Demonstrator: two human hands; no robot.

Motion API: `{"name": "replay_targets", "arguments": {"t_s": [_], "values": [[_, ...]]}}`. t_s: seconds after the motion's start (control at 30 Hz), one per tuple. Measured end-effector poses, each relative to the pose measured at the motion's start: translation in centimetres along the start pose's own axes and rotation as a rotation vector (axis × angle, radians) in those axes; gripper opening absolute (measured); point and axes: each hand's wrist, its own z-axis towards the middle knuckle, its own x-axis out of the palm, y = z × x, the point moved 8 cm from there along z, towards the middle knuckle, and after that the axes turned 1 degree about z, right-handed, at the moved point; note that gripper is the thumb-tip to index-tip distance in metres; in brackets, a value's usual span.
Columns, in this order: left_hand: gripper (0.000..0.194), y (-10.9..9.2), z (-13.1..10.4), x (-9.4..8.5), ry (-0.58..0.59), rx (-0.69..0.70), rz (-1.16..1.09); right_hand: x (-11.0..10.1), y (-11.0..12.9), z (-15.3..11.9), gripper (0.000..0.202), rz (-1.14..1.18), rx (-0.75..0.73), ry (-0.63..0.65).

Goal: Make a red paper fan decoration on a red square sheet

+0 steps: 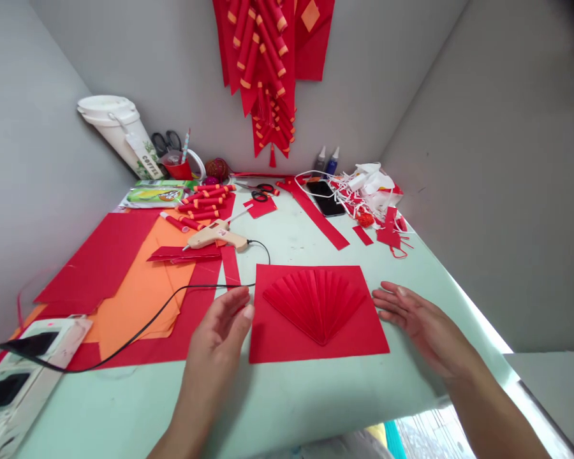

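A red paper sheet (277, 338) lies flat on the pale green table, with a pleated red paper fan (318, 303) on top of it, spread out and narrowing to a point toward me. At the sheet's left edge is my left hand (222, 328), fingers slightly curled and thumb apart, with nothing in it. My right hand (418, 322) hovers just off the right edge, fingers stretched out and holding nothing. Beyond the left hand, a cream glue gun (217, 236) rests on folded red paper (184, 254).
Red and orange sheets (138, 287) cover the left side, crossed by a black cord (160, 309) near a power strip (43, 357). Rolled red tubes (203, 207), scissors (261, 192), a phone (326, 197) and paper scraps (368, 191) lie behind. Firecracker decorations (263, 57) hang on the wall.
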Motion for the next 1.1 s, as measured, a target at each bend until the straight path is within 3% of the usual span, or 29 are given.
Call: {"name": "replay_targets", "arguments": {"t_s": [0.3, 0.5, 0.6, 0.87, 1.0, 1.1], "values": [[0.043, 1.8, 1.0, -0.4, 0.089, -0.106, -0.202, 1.5, 0.1, 0.2, 0.04, 0.055, 0.045, 0.129], [0.044, 1.5, 0.5, 0.0, 0.12, -0.147, -0.315, 4.2, 0.3, -0.6, 0.037, 0.062, 0.057, 0.289], [0.044, 1.0, 0.0, 0.1, 0.13, -0.124, -0.343, 4.7, 0.1, -0.8, 0.035, 0.195, 0.082, 0.252], [0.039, -1.3, -0.2, -0.3, 0.151, -0.088, -0.616, 4.0, 1.4, 0.4, 0.025, 0.428, 0.005, -0.049], [0.034, -3.4, 0.0, -0.4, 0.223, -0.068, -0.789, 5.7, 3.9, 1.8, 0.025, 0.477, -0.073, -0.04], [0.031, -4.1, 0.0, -0.3, 0.261, -0.089, -0.894, 8.0, 6.2, 3.1, 0.023, 0.507, -0.141, 0.043]]}}
